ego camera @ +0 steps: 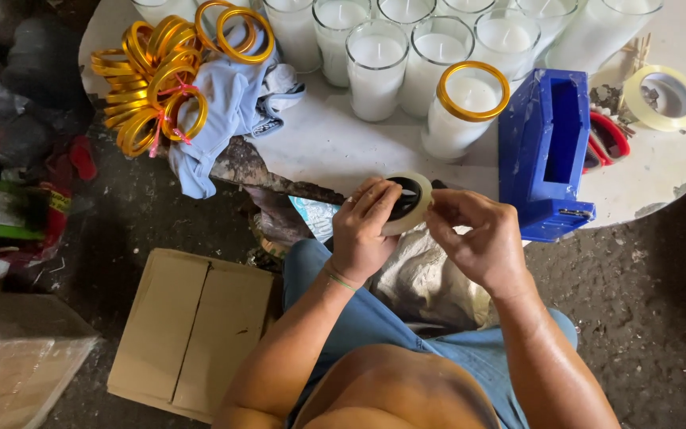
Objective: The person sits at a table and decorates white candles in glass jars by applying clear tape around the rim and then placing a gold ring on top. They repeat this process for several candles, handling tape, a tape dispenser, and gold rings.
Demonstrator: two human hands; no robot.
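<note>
Cream-coloured roll of clear adhesive tape with a dark core point(409, 202) sits between both hands, held in the air just below the near edge of the round white table point(323, 147) and above the person's lap.

Head view, hands. Left hand point(363, 232): forearm rises from lower left, wrist slightly bent, back of hand toward camera. Fingers curl over the left side of the roll and clamp it; a thin green band circles the wrist. Right hand point(478, 238): forearm rises from lower right, wrist turned inward. Thumb and forefinger pinch at the right rim of the roll; remaining fingers are folded loosely under the palm. Both hands are closed on the roll, fingertips nearly meeting across it.

Head view, surroundings. Blue plastic tape dispenser point(545, 151) stands on the table just right of the hands, not touching them. Glass candle jar of white wax with a gold ring on its rim point(464, 107) stands just beyond the roll; more white-wax glass candles point(375, 67) are ranked behind it. A second tape roll point(663, 97) lies at the far right of the table. Bunch of gold plastic rings point(160, 83) rests on a pale blue cloth point(228, 111) at the table's left. Flattened brown cardboard box point(192, 330) lies on the dark floor to the left of the person's knee.
</note>
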